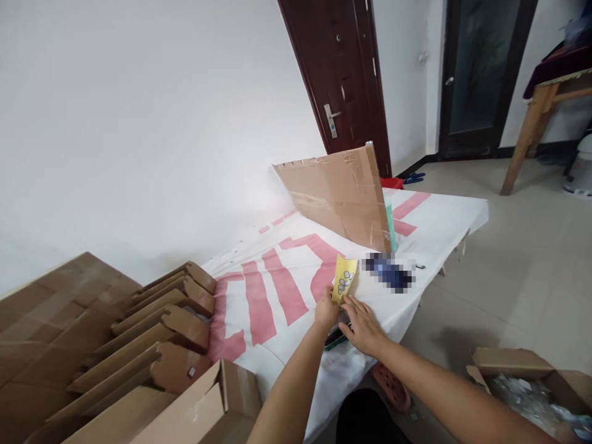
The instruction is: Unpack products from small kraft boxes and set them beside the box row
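Currently my left hand (326,311) pinches 1 yellow packet (345,279) by its lower end, just above the surface (444,216) nr its front edge. Packet's long axis is approx upright, top tipped away & a bit right. My right hand (363,327) lies open, flat on 1 dark item (333,338). 1 cardboard sheet (340,191) leans behind.

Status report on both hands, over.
Left hand pinching yellow packet. Right hand flat, open, on dark item. Cardboard sheet stands beyond, apart.
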Available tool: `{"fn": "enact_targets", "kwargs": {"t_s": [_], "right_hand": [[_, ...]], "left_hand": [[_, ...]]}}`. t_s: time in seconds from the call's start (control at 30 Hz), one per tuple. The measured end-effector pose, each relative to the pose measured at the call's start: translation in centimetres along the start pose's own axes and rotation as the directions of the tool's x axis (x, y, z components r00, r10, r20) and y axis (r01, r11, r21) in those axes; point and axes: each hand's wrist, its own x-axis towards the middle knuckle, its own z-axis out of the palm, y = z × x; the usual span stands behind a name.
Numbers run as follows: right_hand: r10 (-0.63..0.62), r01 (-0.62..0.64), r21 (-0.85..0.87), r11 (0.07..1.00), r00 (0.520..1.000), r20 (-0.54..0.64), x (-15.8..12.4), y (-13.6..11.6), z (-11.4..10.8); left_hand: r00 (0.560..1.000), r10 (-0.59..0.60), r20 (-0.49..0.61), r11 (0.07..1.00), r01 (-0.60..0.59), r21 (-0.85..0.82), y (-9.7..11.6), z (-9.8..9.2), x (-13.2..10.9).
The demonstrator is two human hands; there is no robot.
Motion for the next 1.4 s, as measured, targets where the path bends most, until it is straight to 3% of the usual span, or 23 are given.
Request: {"fn": "enact_targets", "kwargs": {"t_s": [0.2,0.43,0.77,0.9,1.03,1.2,1.3,1.4], "right_hand": [[-0.024,0.024,0.025,0.999,0.999,0.027,0.1,-0.1,-0.3],[-0.008,0.007,0.02,1.0,0.999,0.041,0.1,0.0,0.2],[-0.032,0.032,0.013,0.999,0.999,0.038,0.2,0.3,0.2],[-0.051,0.05,0.046,0.998,0.999,0.007,0.1,0.7,0.3],[-0.089,0.091,0.06,0.994,0.995,-0.033,0.0,1.4,0.9],[-0.151,0.154,0.041,0.987,0.986,-0.076,0.0,2.7,1.8],[-0.176,0.179,0.023,0.984,0.98,-0.097,0.1,3.3,2.3],[-0.196,0.197,-0.002,0.98,0.976,-0.098,0.1,3.7,2.4]], "left_hand": [[0.995,0.069,0.075,0.996,-0.064,-0.061,-0.4,0.6,0.4],[0.973,0.113,0.203,0.992,-0.1,-0.073,-0.4,0.0,0.3],[0.996,0.023,0.082,0.989,-0.035,0.145,1.6,-0.1,-0.1],[1.0,0.007,0.009,0.979,-0.009,0.205,1.4,-1.2,-0.7],[0.997,0.004,-0.078,0.976,0.014,0.219,1.1,-4.1,-2.3],[0.972,-0.013,-0.235,0.981,0.057,0.185,0.0,-11.0,-6.4],[0.932,-0.045,-0.36,0.982,0.108,0.158,-2.0,-16.1,-11.1],[0.86,-0.106,-0.499,0.974,0.19,0.122,-4.8,-20.8,-17.7]]}}
